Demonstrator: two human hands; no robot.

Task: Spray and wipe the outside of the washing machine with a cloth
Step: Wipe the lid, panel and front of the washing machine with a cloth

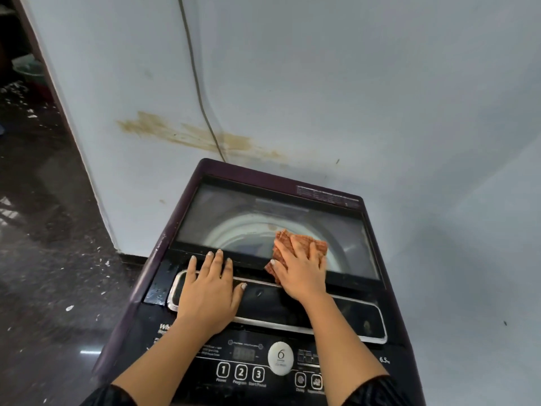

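Observation:
A dark purple top-loading washing machine (187,197) stands against a pale wall, its glass lid (234,218) closed and the drum visible through it. My right hand (301,271) presses a folded reddish-brown cloth (295,244) flat onto the near edge of the glass lid, fingers straight on top of it. My left hand (209,288) rests flat with spread fingers on the black panel and silver-trimmed handle recess (322,329) just in front of the lid. No spray bottle is in view.
The control panel (251,373) with numbered buttons and a round white badge lies nearest me. A cable (196,80) hangs down the stained wall (380,98) behind the machine. Dark speckled floor (44,259) with white debris spreads to the left.

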